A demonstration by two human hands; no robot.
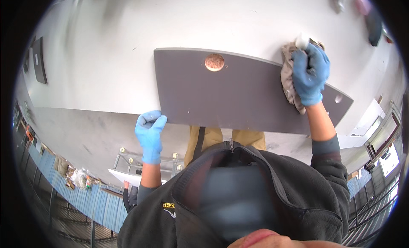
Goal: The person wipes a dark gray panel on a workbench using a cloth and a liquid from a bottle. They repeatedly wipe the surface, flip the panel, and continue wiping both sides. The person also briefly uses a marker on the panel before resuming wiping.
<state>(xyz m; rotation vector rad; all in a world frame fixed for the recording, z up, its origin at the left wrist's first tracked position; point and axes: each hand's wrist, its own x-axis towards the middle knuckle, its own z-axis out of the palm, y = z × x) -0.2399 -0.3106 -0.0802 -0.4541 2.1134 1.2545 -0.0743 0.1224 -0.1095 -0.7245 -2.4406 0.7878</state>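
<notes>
A dark grey board [238, 94] with a curved far edge lies on the white tabletop [98, 69]. A large round recess [214, 62] near its far edge shows raw chipboard, and a smaller round mark sits near its right end. My left hand [150, 135], in a blue glove, pinches the board's near left corner with thumb and curled fingers. On the board's right part, my right hand [311, 73], also gloved, is closed on a crumpled beige rag [289, 79]. A small white cap-like piece [302, 41] shows beside its fingers; what it belongs to is hidden.
A small dark panel [39, 60] lies at the table's far left. Dark and pink items [373, 26] are at the upper right. A wheeled metal frame [128, 160] stands below the table, near another person's arm [126, 190]. Blue-topped shelving [106, 209] stands beyond.
</notes>
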